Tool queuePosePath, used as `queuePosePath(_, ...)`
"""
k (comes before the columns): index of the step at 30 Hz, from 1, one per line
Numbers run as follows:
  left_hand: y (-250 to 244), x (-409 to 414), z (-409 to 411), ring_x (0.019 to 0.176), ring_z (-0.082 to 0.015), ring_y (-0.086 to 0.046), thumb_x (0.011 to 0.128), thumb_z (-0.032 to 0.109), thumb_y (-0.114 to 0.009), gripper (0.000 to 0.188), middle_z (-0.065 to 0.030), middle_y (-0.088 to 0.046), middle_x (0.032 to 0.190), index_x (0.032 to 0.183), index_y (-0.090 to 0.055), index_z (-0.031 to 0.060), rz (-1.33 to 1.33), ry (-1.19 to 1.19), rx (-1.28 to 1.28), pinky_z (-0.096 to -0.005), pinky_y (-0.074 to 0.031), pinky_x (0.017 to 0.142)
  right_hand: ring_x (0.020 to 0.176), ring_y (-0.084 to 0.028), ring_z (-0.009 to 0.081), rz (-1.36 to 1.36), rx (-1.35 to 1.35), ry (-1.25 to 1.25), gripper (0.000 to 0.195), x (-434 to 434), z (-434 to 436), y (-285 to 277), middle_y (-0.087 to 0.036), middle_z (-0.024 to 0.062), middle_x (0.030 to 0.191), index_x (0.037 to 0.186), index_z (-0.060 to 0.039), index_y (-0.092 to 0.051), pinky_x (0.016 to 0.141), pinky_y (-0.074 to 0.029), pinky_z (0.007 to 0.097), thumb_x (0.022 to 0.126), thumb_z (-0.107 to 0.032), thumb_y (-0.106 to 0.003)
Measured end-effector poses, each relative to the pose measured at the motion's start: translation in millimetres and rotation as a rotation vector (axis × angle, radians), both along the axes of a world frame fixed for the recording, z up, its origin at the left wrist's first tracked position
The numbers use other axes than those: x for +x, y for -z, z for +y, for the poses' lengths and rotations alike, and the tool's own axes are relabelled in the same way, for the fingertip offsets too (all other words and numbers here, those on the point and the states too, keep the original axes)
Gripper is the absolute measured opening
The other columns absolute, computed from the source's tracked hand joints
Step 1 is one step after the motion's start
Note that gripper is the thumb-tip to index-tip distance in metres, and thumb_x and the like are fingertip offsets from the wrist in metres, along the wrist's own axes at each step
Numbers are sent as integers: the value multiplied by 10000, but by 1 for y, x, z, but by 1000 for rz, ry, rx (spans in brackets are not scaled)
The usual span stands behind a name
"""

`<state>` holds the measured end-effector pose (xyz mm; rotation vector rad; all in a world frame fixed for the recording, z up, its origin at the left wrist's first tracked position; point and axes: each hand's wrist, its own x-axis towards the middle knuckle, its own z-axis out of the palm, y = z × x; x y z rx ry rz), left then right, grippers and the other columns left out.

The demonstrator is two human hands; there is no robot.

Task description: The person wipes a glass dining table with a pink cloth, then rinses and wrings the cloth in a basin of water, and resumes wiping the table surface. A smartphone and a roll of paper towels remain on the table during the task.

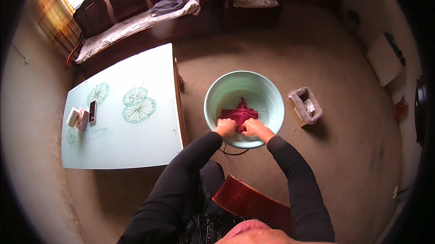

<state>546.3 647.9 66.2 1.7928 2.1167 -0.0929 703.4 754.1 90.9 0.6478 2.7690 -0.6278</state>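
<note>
A wet dark-red cloth lies low inside a pale green plastic basin, with some water around it. My left hand grips the cloth's near left side, fingers curled into it. On the near right side, my right hand has its fingers closed on the same cloth. Part of the cloth between and under my hands is hidden. Beneath the basin's near rim shows a curved dark metal piece of a stand.
A glass-topped coffee table stands left, bearing a phone, a tissue pack and a white roll. A lined waste bin is right of the basin. A red wooden stool is near my legs. Behind stands a wooden sofa.
</note>
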Motion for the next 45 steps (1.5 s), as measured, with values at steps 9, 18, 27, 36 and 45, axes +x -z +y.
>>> queuePosePath(9,-12,-11,12,966,-364,-715,867,177,-554,270,-157,-718,1102,1039,-726,61,1,204,-34,-473,-572,817,813,-703,361,-31,-103,71,236,23,22,3,-709,196,835,857,-61,-748,754,-546,464,767,-267,-678)
queuePosePath(18,-260,-89,40,825,-197,-697,898,200,-740,207,-97,-727,902,1040,-752,49,-506,212,354,-336,-567,751,736,-587,109,722,-160,225,145,65,83,-209,-628,39,798,940,-9,-671,670,-493,300,892,-145,-660)
queuePosePath(27,-483,-47,21,763,-113,-652,958,102,-658,140,-59,-696,870,1079,-660,31,-499,181,782,-268,-535,623,905,-616,58,979,328,48,181,68,109,-411,-692,-26,995,1139,-47,-679,842,-509,235,999,-148,-624)
queuePosePath(36,-272,-77,52,907,-210,-693,842,57,-722,230,-77,-712,975,1071,-714,80,-550,330,589,-338,-558,818,806,-685,209,795,40,106,196,39,96,-243,-708,107,894,955,-74,-728,725,-547,331,821,-85,-586)
queuePosePath(45,-10,-1,1,1013,-343,-711,815,181,-634,246,-182,-728,1053,1008,-720,55,-186,158,-135,-487,-565,844,812,-717,325,120,-218,27,234,17,3,23,-704,183,816,863,-49,-735,726,-544,433,812,-276,-711)
